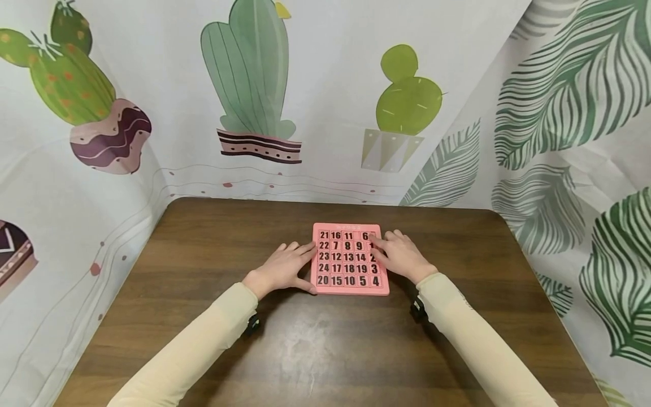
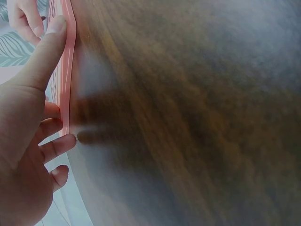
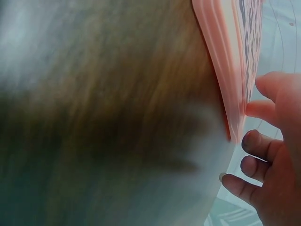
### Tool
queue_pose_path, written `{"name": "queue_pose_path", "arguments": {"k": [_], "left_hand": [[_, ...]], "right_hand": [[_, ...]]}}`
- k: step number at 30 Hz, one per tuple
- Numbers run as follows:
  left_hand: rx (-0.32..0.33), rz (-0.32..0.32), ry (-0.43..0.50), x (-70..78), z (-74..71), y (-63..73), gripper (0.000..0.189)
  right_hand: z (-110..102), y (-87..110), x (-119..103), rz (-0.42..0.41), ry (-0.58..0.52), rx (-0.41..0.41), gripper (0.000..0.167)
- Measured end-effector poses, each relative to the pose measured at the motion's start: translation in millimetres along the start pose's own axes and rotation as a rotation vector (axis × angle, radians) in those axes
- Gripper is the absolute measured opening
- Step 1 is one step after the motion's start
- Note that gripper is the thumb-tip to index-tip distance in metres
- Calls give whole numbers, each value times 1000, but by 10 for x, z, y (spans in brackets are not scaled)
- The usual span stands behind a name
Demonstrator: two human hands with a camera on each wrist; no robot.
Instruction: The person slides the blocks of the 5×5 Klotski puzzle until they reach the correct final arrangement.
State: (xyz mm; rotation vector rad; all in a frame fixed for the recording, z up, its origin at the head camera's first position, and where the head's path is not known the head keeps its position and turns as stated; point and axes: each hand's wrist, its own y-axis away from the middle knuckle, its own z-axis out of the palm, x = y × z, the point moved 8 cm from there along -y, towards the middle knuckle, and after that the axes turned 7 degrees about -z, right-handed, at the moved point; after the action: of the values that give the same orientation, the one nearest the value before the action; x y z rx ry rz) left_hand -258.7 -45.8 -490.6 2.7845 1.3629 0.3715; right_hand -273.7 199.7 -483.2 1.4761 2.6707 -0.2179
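Observation:
A pink number sliding puzzle [image 1: 348, 269] with black numerals lies flat on the wooden table. Along its left side is my left hand [image 1: 282, 268], thumb at the near left corner and index finger farther up that edge, both extended. In the left wrist view, the thumb [image 2: 49, 49] lies against the pink rim. My right hand [image 1: 404, 257] reaches over the right side, its index fingertip beside the 6 tile [image 1: 365, 236] in the top row. That tile sits between the last two columns. The right thumb overlaps the right column, partly covering numbers there.
The brown wooden table [image 1: 305, 345] reaches back to a hanging cloth [image 1: 330, 141] printed with cacti and leaves. Dark devices are strapped under both wrists, such as the right wrist's device [image 1: 418, 310]. Light sleeves cover both forearms.

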Motion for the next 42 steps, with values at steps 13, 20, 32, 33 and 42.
{"name": "queue_pose_path", "arguments": {"k": [13,20,32,33,42], "left_hand": [[-12,-9,13,-16,14,1,113],[-6,-3,-6,-13,18,-2,113],[-14,-13,13,-53,40,-16,113],[-11,-12,12,-55,39,-19,113],[-5,-2,-16,-40,49,-22,113]], "right_hand": [[2,-104,-120,-29,-36,-9,48],[-7,11,-46,-5,-106,11,50],[-26,297,-18,-38,-82,-35,49],[-21,301,-16,-39,-78,-38,48],[-36,278,7,-48,-76,-7,45]]}}
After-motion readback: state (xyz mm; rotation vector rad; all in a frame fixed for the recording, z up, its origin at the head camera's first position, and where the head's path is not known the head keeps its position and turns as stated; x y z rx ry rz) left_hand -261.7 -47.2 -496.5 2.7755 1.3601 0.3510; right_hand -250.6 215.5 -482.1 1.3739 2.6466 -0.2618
